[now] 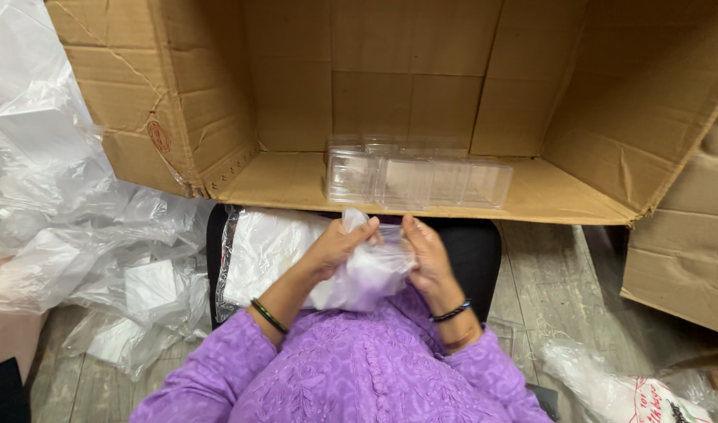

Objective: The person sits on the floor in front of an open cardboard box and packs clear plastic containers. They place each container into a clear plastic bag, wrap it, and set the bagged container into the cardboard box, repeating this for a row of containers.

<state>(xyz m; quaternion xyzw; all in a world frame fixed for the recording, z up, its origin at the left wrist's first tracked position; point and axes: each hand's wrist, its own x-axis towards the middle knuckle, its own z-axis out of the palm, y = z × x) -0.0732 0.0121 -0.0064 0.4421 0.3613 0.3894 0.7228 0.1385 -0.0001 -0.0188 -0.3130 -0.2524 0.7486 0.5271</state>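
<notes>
Both of my hands hold a small clear plastic bag [372, 270] in front of my chest. My left hand [337, 244] pinches its upper left edge with the fingers closed. My right hand [426, 252] grips its right side. Under the bag, a stack of flat clear bags [261, 251] lies on a black surface [476, 247]. Just beyond my hands, several clear plastic boxes [418, 182] are lined up on the floor of a big open cardboard carton [296, 176] lying on its side. I wear purple sleeves and dark bangles on both wrists.
A heap of crumpled clear plastic wrapping with white boxes [77, 211] fills the left side. Another cardboard box [680, 258] stands at the right. A plastic bag with red print [618, 388] lies on the grey wooden floor at lower right.
</notes>
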